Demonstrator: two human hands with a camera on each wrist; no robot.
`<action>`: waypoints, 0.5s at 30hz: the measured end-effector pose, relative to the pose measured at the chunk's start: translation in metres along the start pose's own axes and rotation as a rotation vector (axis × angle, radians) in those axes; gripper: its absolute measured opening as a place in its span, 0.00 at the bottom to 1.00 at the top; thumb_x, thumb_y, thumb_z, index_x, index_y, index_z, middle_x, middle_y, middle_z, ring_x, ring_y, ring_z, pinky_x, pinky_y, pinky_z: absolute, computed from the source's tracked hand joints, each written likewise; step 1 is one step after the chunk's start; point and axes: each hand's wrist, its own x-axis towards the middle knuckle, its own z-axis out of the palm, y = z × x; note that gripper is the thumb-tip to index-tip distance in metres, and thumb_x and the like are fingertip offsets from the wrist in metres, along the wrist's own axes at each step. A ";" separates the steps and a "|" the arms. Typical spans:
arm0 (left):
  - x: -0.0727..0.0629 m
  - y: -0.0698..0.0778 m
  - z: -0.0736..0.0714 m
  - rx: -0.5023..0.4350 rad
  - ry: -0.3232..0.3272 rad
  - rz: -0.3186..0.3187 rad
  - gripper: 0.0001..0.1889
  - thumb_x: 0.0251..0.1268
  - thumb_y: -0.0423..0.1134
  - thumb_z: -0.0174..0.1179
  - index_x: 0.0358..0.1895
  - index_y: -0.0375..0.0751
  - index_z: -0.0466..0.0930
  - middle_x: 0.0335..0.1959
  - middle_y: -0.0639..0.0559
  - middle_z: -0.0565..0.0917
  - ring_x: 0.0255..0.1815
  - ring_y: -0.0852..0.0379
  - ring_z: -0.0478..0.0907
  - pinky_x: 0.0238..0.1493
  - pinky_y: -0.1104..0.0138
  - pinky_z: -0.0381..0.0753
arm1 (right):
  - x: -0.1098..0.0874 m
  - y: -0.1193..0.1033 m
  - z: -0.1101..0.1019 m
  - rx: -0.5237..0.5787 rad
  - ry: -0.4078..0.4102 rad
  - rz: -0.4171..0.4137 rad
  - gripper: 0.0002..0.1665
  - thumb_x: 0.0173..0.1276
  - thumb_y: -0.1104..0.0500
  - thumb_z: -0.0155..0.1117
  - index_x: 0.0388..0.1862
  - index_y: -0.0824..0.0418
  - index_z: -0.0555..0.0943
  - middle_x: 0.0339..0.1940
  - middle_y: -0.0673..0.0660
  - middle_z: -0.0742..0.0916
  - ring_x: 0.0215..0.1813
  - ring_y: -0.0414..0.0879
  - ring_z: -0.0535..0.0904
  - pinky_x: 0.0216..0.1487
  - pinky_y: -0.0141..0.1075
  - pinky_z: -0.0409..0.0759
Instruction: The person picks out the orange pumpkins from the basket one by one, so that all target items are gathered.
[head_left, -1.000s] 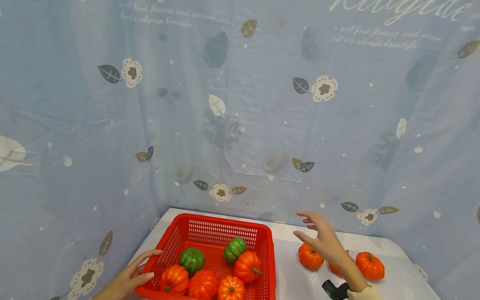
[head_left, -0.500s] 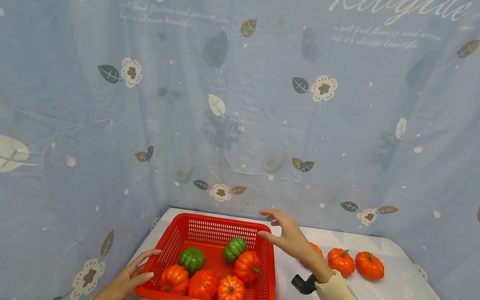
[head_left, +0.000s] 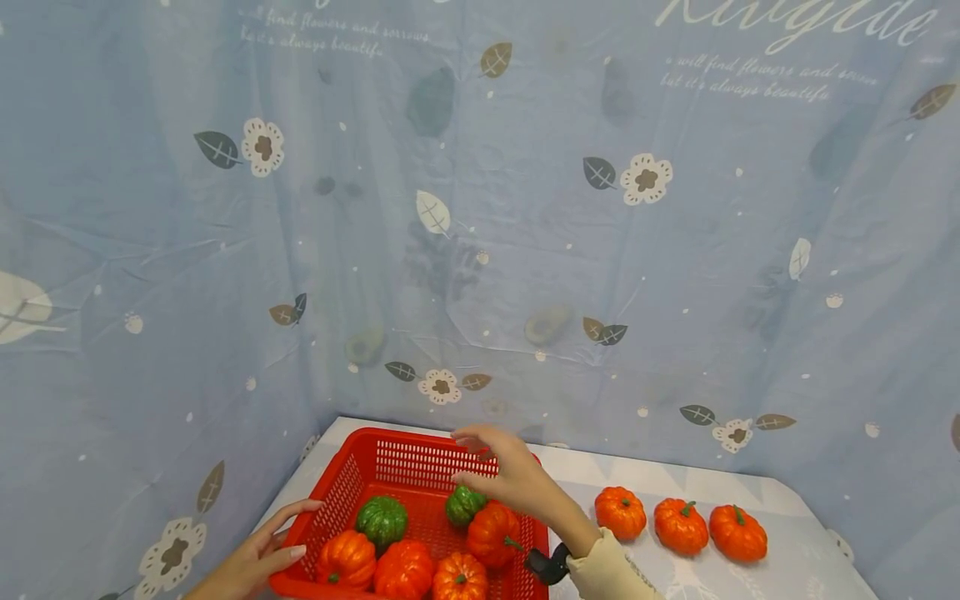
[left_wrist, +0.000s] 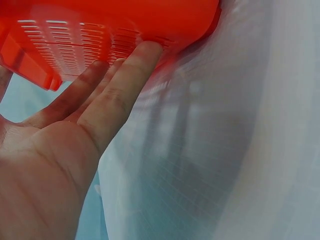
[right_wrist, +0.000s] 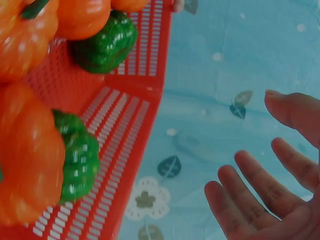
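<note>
A red plastic basket (head_left: 461,439) holds several orange pumpkins and two green ones. My left hand (head_left: 258,554) rests at the basket's left side; in the left wrist view its fairly straight fingers (left_wrist: 112,102) touch the slotted outer wall. Over the basket's right part hovers my right hand (head_left: 513,475), fingers spread and loosely bent, with nothing held. Below it, partly hidden, are a green pumpkin (head_left: 463,505) and an orange pumpkin (head_left: 492,533). Another green pumpkin (head_left: 382,522) lies further left, behind an orange pumpkin (head_left: 347,558).
On the white table (head_left: 697,483), right of the basket, three orange pumpkins stand in a row: a left one (head_left: 620,512), a middle one (head_left: 681,527) and a right one (head_left: 738,533). A blue patterned curtain (head_left: 525,250) hangs behind and to the left.
My right hand has travelled left, from above the pumpkins on the table to above the basket, uncovering the row of three. My left hand and the basket look unchanged.
</note>
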 end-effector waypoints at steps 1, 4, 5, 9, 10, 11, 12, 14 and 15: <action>0.000 0.000 0.000 -0.003 0.001 -0.001 0.26 0.87 0.36 0.37 0.73 0.76 0.61 0.72 0.42 0.68 0.65 0.50 0.75 0.60 0.45 0.80 | 0.003 -0.001 0.004 0.006 -0.020 0.002 0.30 0.69 0.51 0.75 0.68 0.48 0.77 0.61 0.44 0.84 0.58 0.40 0.81 0.60 0.39 0.81; 0.000 0.000 0.000 -0.022 -0.002 -0.002 0.26 0.87 0.35 0.36 0.72 0.77 0.61 0.71 0.43 0.69 0.65 0.49 0.76 0.60 0.43 0.80 | 0.011 -0.003 0.017 0.010 -0.081 0.006 0.29 0.69 0.49 0.73 0.68 0.47 0.77 0.59 0.43 0.84 0.59 0.38 0.80 0.60 0.37 0.80; 0.000 0.000 0.000 -0.024 -0.004 -0.002 0.26 0.87 0.35 0.36 0.72 0.77 0.61 0.71 0.44 0.69 0.65 0.49 0.76 0.60 0.43 0.80 | 0.013 -0.004 0.022 0.007 -0.099 -0.003 0.29 0.70 0.48 0.73 0.67 0.48 0.77 0.58 0.43 0.84 0.59 0.38 0.80 0.60 0.36 0.80; -0.001 0.000 0.000 -0.045 -0.006 -0.014 0.26 0.87 0.36 0.36 0.72 0.77 0.61 0.71 0.45 0.69 0.65 0.48 0.75 0.59 0.41 0.79 | 0.021 -0.007 0.040 -0.007 -0.186 -0.025 0.29 0.71 0.47 0.72 0.67 0.51 0.77 0.58 0.41 0.84 0.60 0.35 0.79 0.61 0.35 0.79; -0.001 0.000 0.001 -0.049 -0.002 -0.022 0.25 0.87 0.36 0.37 0.72 0.77 0.62 0.71 0.44 0.69 0.65 0.48 0.75 0.59 0.40 0.79 | 0.022 -0.008 0.044 -0.020 -0.204 -0.034 0.28 0.71 0.47 0.72 0.67 0.51 0.78 0.58 0.41 0.84 0.59 0.35 0.79 0.61 0.34 0.79; -0.001 0.001 0.001 -0.052 0.003 -0.026 0.25 0.87 0.36 0.37 0.72 0.77 0.62 0.71 0.44 0.69 0.65 0.48 0.75 0.59 0.40 0.79 | 0.024 -0.008 0.049 -0.029 -0.223 -0.040 0.28 0.71 0.47 0.71 0.67 0.50 0.78 0.58 0.40 0.83 0.59 0.34 0.79 0.61 0.34 0.79; -0.001 0.001 0.001 -0.054 0.003 -0.026 0.25 0.87 0.36 0.37 0.72 0.76 0.61 0.71 0.44 0.69 0.65 0.47 0.75 0.59 0.39 0.78 | 0.025 -0.008 0.053 -0.035 -0.245 -0.038 0.27 0.71 0.47 0.71 0.67 0.49 0.78 0.59 0.40 0.83 0.59 0.33 0.79 0.61 0.33 0.79; -0.001 0.001 0.001 -0.057 0.003 -0.028 0.25 0.87 0.37 0.37 0.73 0.76 0.60 0.71 0.44 0.69 0.65 0.48 0.75 0.60 0.40 0.78 | 0.027 -0.008 0.060 -0.048 -0.279 -0.045 0.26 0.71 0.47 0.72 0.65 0.47 0.78 0.58 0.39 0.83 0.58 0.32 0.79 0.60 0.32 0.79; -0.001 0.001 0.002 -0.056 0.001 -0.025 0.25 0.87 0.37 0.36 0.73 0.75 0.60 0.71 0.45 0.69 0.65 0.48 0.75 0.60 0.41 0.78 | 0.028 -0.007 0.064 -0.056 -0.294 -0.051 0.26 0.71 0.47 0.72 0.65 0.47 0.78 0.58 0.39 0.83 0.57 0.32 0.79 0.58 0.32 0.80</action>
